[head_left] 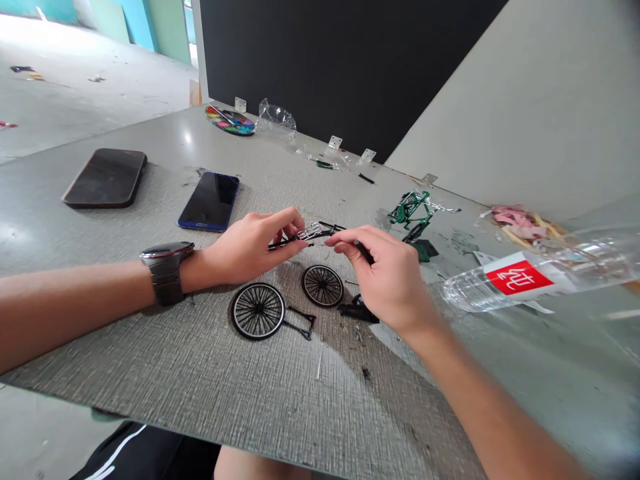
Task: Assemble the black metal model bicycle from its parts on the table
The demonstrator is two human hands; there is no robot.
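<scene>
Pinching the black-and-silver model frame (310, 232), the left hand (243, 245) steadies it at the clock's centre; the right hand (387, 273) grasps a dark stick (364, 252), its fingertips at the frame's 3 o'clock end, though whether they grip it I cannot tell. The small wheel (323, 286) lies at 6 o'clock, the wheel with a bracket (259, 309) between 7 and 8. A narrow pinch could let the frame twist or spring a small part loose; a brushing wrist could roll the thin rod (319, 363) toward the tabletop's (165, 373) near edge, at 6. The bottle (520, 277), past 3, crowds the right forearm; room opens around 8.
</scene>
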